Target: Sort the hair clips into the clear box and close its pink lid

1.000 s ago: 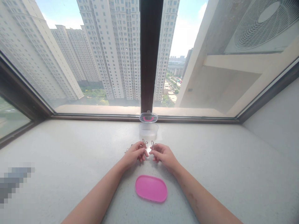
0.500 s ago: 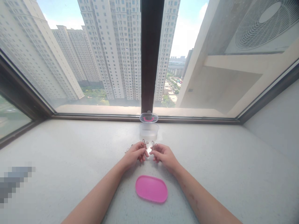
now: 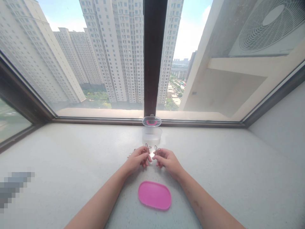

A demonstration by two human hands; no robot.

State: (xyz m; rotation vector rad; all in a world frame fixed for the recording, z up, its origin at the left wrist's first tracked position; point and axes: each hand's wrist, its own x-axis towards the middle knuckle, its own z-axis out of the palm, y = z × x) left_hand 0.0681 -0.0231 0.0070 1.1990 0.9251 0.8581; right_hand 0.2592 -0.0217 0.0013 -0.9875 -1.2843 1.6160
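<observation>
Here, just in front of the clear box (image 3: 152, 135), the left loop (image 3: 147, 149) is pinched between thumb and fingers of the left hand (image 3: 138, 159), and the right loop (image 3: 156, 150) is pinched likewise by the right hand (image 3: 167, 159); the two are held near each other, apart. Trouble? Both look thin, so if either pinch is loosened, a loop might be dropped on the sill (image 3: 71, 165). Brought closer, the bent ends could be snagged. The strands (image 3: 129, 156) beyond the left knuckles, mostly hidden, might be brushed aside. Both rounded tips are pointed upward, long axes near upright; rightward, one left end is curled.
</observation>
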